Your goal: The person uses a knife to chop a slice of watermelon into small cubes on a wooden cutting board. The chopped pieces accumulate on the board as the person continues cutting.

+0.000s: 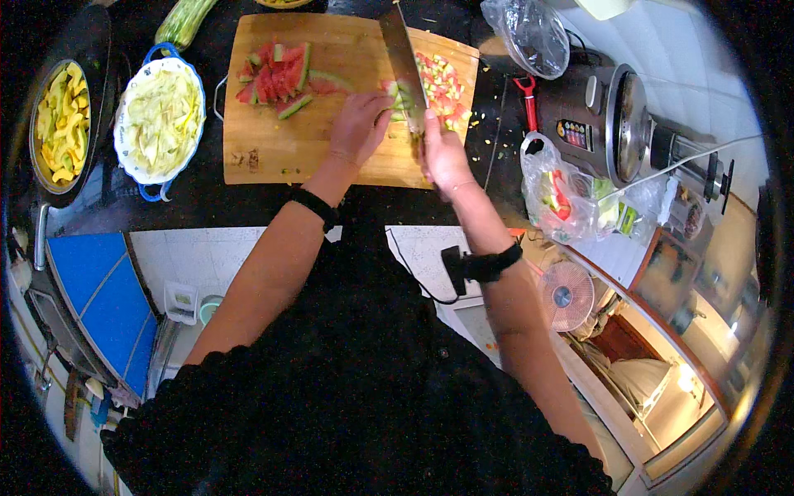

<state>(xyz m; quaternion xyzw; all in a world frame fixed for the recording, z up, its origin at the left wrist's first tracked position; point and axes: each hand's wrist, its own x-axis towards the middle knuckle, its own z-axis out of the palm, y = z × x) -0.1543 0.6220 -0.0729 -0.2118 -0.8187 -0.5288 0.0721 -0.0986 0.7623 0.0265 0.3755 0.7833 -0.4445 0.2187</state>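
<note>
On a wooden cutting board (279, 152), my right hand (443, 152) grips the handle of a broad-bladed kitchen knife (404, 59), its blade pointing away from me. My left hand (360, 127) rests on the board with its fingertips against green-and-pink watermelon rind strips (397, 99) just left of the blade; its fingers are bent and partly hidden. Small diced rind (443, 87) lies to the right of the knife. A pile of watermelon rind slices with red flesh (273, 74) sits on the board's left half.
Left of the board stand a blue-handled white dish (160, 121) of pale shredded vegetable, a pan of yellow-green slices (62, 124) and a striped gourd (185, 22). To the right are a red peeler (528, 102), an electric cooker (589, 118) and a plastic bag with scraps (558, 198).
</note>
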